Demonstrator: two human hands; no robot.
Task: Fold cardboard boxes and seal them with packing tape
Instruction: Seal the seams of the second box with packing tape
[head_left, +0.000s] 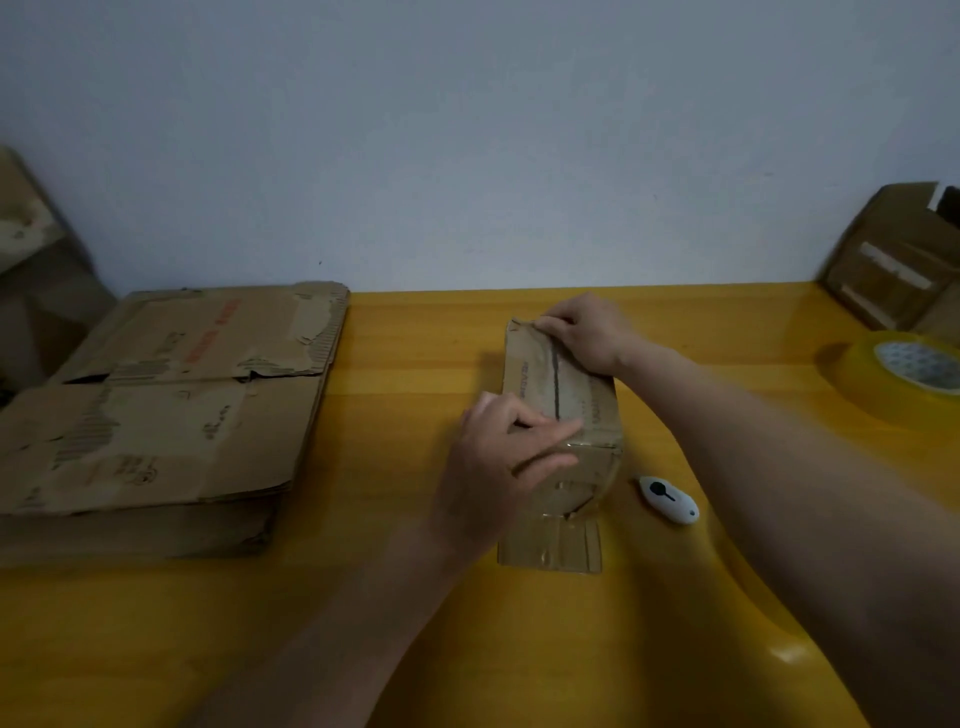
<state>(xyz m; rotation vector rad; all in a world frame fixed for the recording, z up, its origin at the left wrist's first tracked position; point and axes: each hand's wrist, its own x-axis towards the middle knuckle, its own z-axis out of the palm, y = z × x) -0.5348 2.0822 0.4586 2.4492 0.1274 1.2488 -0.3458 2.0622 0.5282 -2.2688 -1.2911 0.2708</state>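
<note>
My left hand (498, 457) covers the near left corner of the small box (563, 410), so I cannot see the cardboard under my palm, and the print along the box top is too blurred to read. At the right edge the roll of tape (904, 374) is cut off by the frame, as is a taped box (898, 260) against the wall behind it. My left fingers are stretched out fairly straight, pressing flat across the near end of the box where clear tape shines over the edge. My right hand (587, 332) reaches to the far end, its fingers bent over that edge and gripping it. The box sits on the yellow counter (415, 353), a little right of the middle, its top flaps closed with a dark seam running down the centre and a loose flap lying flat toward me. A small white cutter (669, 500) lies just beside the box on its right. A stack of flattened boxes (171, 410) rests well apart on the left.
</note>
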